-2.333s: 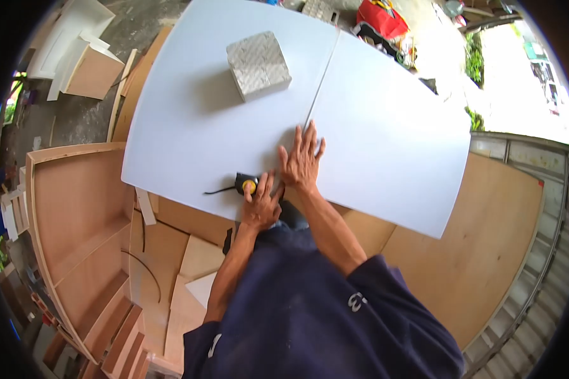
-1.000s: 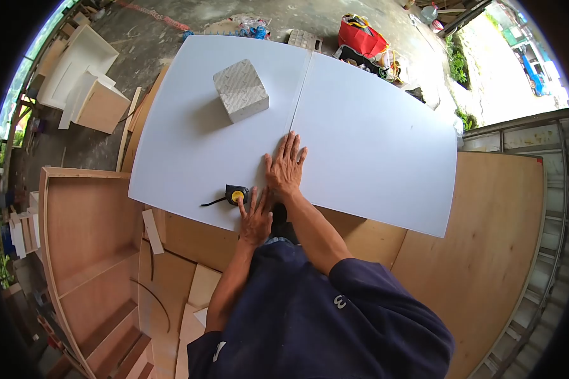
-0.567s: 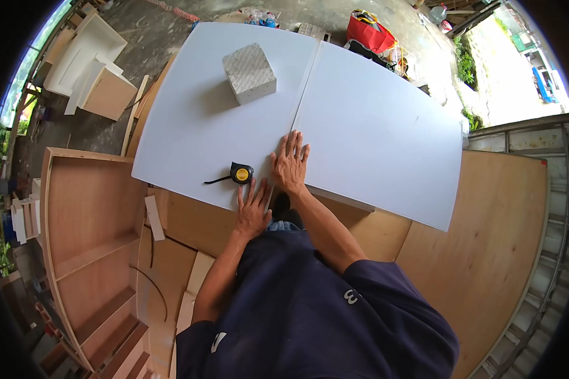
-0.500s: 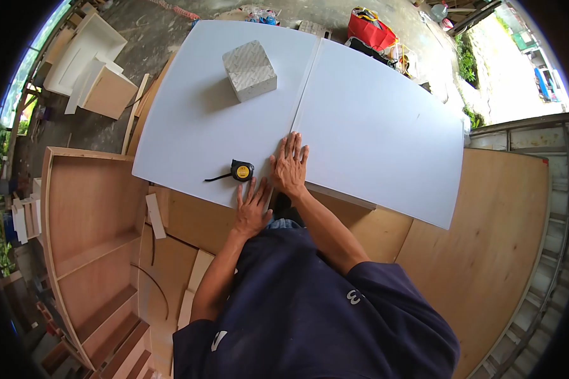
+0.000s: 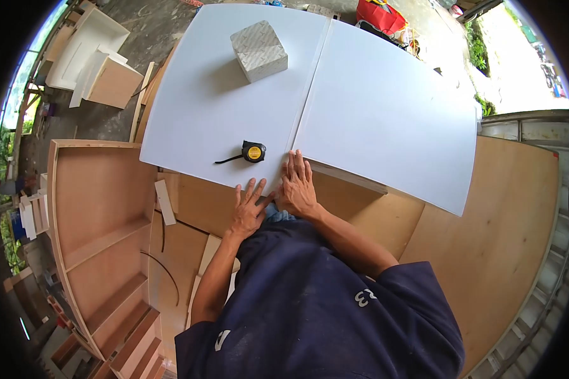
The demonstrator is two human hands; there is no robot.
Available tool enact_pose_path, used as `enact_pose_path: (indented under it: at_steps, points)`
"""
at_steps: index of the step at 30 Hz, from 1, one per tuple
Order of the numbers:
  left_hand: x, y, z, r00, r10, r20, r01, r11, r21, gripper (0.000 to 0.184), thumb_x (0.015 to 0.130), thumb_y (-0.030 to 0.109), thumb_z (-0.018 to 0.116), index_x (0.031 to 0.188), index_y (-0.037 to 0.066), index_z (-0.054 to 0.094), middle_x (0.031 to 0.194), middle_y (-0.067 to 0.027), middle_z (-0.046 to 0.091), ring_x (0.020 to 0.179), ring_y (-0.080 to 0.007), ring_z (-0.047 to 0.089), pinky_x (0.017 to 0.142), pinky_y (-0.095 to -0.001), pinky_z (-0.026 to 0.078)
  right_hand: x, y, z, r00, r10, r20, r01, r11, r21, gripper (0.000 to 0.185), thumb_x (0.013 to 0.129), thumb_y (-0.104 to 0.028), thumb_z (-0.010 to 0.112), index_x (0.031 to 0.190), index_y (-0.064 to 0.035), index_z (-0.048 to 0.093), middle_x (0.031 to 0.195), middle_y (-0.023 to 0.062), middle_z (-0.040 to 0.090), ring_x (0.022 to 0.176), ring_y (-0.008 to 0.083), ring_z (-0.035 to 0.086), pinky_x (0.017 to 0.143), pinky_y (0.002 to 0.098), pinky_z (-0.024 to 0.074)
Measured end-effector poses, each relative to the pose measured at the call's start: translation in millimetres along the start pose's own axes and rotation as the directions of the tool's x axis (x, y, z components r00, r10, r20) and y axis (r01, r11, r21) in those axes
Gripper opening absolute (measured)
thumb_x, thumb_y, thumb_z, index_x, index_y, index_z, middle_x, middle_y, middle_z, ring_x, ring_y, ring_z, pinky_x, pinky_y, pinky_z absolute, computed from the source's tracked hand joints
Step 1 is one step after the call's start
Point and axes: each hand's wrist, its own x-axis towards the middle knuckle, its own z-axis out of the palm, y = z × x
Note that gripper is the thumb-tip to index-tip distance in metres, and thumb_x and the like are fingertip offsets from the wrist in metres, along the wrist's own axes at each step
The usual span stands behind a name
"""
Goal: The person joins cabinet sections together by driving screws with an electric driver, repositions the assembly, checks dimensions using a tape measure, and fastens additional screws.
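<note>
Two white panels lie side by side, the left one (image 5: 202, 120) and the right one (image 5: 385, 114), with a narrow seam between them. My left hand (image 5: 248, 210) rests at the near edge of the left panel, its fingers spread. Close beside it, my right hand (image 5: 298, 188) lies at the near end of the seam, fingers extended and nothing visible in its grasp. A black and yellow tape measure (image 5: 253, 152) sits on the left panel just beyond my left hand, its black strap pointing left. Farther back stands a patterned block (image 5: 259, 52).
An open wooden cabinet frame (image 5: 101, 202) stands at the left. A wooden board (image 5: 487, 246) lies at the right beside a metal rail. Beyond the panels is a red bag (image 5: 380, 17). White box pieces (image 5: 88, 54) are at the upper left.
My right hand has drawn back along the seam toward my body. My left hand is farther from the tape measure than earlier, with its fingers still spread. The view has shifted.
</note>
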Motion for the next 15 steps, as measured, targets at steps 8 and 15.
enact_pose_path:
  at_steps: [8, 15]
  points:
    - [-37.0, -18.8, 0.8, 0.997, 0.077, 0.029, -0.076, 0.997, -0.029, 0.068, 0.085, 0.008, 0.061, 0.149, 0.022, 0.045, 0.164, -0.0101, 0.022, 0.15, -0.034, 0.02, 0.118, -0.0595, 0.016, -34.3, 10.0, 3.0, 0.999, -0.003, 0.035, -0.009, 0.943, 0.334, 0.031, 0.083, -0.014, 0.06, 0.107, 0.0026, 0.069, 0.149, 0.0246, 0.042, 0.121, 0.0363, 0.056, 0.101, 0.0457, 0.0447]
    - [-156.3, -93.4, 51.4, 0.803, -0.593, 0.053, 0.535, 0.679, -0.504, 0.056, 0.087, 0.013, 0.061, 0.141, 0.003, 0.051, 0.134, -0.0224, 0.057, 0.126, -0.0365, 0.053, 0.108, -0.0421, 0.039, -49.9, -6.1, 48.1, 0.822, 0.553, 0.132, -0.456, 0.502, 0.735, 0.025, 0.089, -0.021, 0.068, 0.096, 0.002, 0.072, 0.088, 0.0119, 0.073, 0.071, 0.0234, 0.068, 0.07, 0.0343, 0.0543]
